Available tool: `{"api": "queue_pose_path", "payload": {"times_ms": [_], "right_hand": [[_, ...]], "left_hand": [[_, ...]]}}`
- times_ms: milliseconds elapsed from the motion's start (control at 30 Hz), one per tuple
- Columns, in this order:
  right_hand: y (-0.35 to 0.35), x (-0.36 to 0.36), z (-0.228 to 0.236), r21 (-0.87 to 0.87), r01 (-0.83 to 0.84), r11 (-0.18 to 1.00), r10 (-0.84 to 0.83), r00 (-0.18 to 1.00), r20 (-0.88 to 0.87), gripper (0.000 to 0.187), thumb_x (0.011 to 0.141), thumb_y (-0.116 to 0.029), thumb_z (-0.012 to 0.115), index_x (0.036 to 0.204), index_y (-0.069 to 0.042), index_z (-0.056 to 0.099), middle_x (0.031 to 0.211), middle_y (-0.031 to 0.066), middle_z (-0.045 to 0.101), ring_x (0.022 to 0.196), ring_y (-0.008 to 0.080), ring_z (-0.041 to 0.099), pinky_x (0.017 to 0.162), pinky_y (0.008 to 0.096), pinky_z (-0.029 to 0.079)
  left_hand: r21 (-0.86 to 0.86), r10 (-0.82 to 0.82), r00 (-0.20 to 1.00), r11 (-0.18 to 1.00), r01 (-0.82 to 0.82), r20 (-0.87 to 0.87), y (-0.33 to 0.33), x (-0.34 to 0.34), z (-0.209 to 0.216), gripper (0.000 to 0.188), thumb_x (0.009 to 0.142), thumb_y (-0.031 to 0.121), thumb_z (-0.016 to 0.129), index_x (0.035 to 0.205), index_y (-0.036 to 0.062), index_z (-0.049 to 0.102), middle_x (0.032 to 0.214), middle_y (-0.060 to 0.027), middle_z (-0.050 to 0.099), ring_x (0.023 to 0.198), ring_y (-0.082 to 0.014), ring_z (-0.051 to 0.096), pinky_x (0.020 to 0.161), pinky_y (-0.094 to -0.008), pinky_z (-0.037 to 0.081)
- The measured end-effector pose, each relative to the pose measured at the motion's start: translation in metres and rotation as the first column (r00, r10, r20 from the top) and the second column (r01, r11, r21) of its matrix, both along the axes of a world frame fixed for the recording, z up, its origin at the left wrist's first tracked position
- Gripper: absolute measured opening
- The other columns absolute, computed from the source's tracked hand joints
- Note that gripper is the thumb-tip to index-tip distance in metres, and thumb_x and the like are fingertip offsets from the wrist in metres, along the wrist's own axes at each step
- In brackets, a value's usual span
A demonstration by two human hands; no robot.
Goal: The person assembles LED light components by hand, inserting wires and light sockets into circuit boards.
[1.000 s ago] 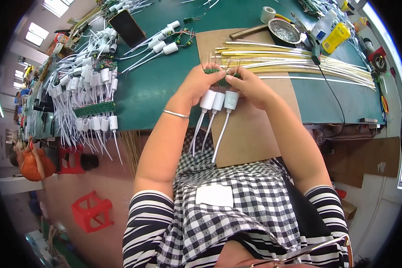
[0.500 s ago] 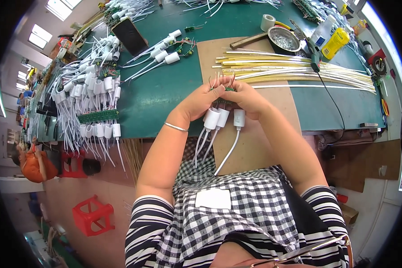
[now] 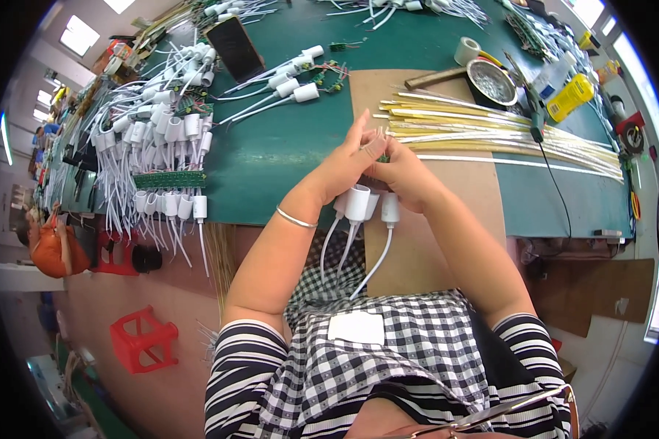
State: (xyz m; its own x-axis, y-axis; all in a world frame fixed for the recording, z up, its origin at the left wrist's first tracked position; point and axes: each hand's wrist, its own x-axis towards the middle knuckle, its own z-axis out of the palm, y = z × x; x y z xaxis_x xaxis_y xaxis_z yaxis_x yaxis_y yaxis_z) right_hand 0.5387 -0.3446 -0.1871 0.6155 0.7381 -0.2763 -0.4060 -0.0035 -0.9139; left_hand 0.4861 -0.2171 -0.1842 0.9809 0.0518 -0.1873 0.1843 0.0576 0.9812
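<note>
Both hands meet above the brown board (image 3: 432, 249) on the table. My right hand (image 3: 408, 175) grips a small green circuit board (image 3: 383, 157), which is mostly covered by the fingers. My left hand (image 3: 344, 162) is closed on the same circuit board from the other side, its index finger raised and its thumb by the board's upper edge. Below the hands hang a white cylindrical lamp socket (image 3: 356, 203) and a second white socket (image 3: 390, 211), with another partly hidden between them. White cables run down from them toward my apron.
Wired white sockets (image 3: 172, 132) with a green circuit-board strip (image 3: 170, 180) are heaped at left. A dark phone (image 3: 235, 50) stands behind a few more. Thin yellow and white strips (image 3: 476, 132), a metal bowl (image 3: 492, 82), a soldering iron (image 3: 538, 121) and a yellow bottle (image 3: 570, 97) lie at right.
My left index finger has lifted from the circuit board and points upward. The hanging sockets have tilted slightly. The whole view has shifted a little.
</note>
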Motion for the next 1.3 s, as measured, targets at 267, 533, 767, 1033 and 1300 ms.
{"api": "queue_pose_path", "payload": {"times_ms": [267,533,767,1033,1300], "right_hand": [[0.116,0.026,0.034,0.402,0.183,0.897,-0.141,0.981,-0.131,0.025,0.079,-0.004,0.063,0.100,-0.007,0.049,0.087,0.0079,0.058,0.072,0.0176,0.059,0.064,0.0333,0.051],[0.182,0.172,-0.018,0.064,0.516,0.854,-0.497,0.846,-0.191,0.034,0.078,-0.016,0.067,0.103,-0.004,0.047,0.091,0.0088,0.055,0.079,0.0233,0.055,0.066,0.0405,0.048],[0.141,0.156,0.002,0.140,0.691,0.709,-0.687,0.633,0.357,0.041,0.081,-0.016,0.055,0.116,0.003,0.045,0.103,0.0123,0.054,0.094,0.0180,0.052,0.081,0.0304,0.042],[0.177,-0.038,-0.010,-0.107,-0.410,0.906,0.421,0.898,0.130,0.042,0.083,-0.020,0.058,0.118,0.001,0.046,0.103,0.0121,0.055,0.088,0.0189,0.054,0.078,0.0321,0.048],[0.231,-0.103,-0.031,-0.032,-0.297,0.954,0.294,0.952,-0.086,0.040,0.082,-0.015,0.062,0.113,0.002,0.044,0.102,0.0107,0.050,0.085,0.0167,0.053,0.072,0.0285,0.047]], "left_hand": [[0.007,0.540,0.645,0.764,-0.645,0.541,0.095,-0.037,0.059,0.067,0.087,0.032,0.055,0.137,0.0043,0.020,0.119,-0.0164,0.046,0.098,-0.0191,0.050,0.086,-0.0313,0.040],[0.495,0.578,0.480,0.146,-0.857,0.660,0.211,-0.124,0.026,0.041,0.081,0.015,0.060,0.117,0.0013,0.048,0.104,-0.0123,0.056,0.096,-0.0227,0.053,0.085,-0.0338,0.041],[0.813,0.793,0.394,-0.207,-0.544,0.465,0.313,-0.195,-0.002,0.061,0.075,0.039,0.063,0.121,0.0023,0.045,0.115,-0.0189,0.054,0.108,-0.0348,0.050,0.091,-0.0416,0.038],[0.863,0.841,0.508,0.108,-0.494,0.185,0.353,-0.216,-0.017,0.079,0.064,0.042,0.074,0.122,-0.0018,0.044,0.112,-0.0201,0.057,0.104,-0.0302,0.055,0.090,-0.0357,0.042],[0.547,0.798,0.545,0.344,-0.763,0.257,0.287,-0.230,0.032,0.044,0.069,0.011,0.073,0.106,-0.0010,0.052,0.094,-0.0059,0.059,0.081,-0.0102,0.054,0.073,-0.0240,0.044]]}}
